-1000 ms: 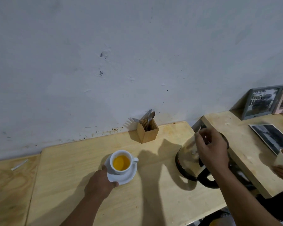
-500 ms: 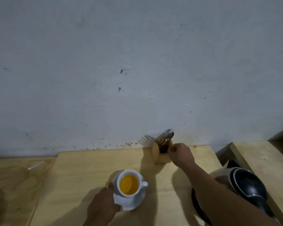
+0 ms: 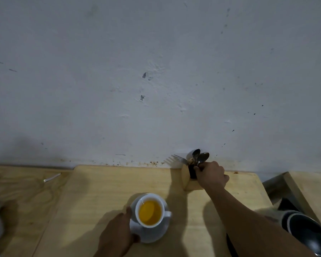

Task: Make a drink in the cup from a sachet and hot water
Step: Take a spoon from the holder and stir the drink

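The cup (image 3: 150, 210) is white, round and upright, with its handle pointing toward the right edge of the worktop (image 3: 104, 186). It holds a clear yellow-orange liquid, filled to just below the rim. The cup stands on a white saucer (image 3: 152, 233), set slightly toward the saucer's far side. Both sit near the front edge of the worktop, roughly midway along its width.

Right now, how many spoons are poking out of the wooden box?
2: one spoon nearer the wall, one spoon just right of it above the right hand. More may be hidden inside.
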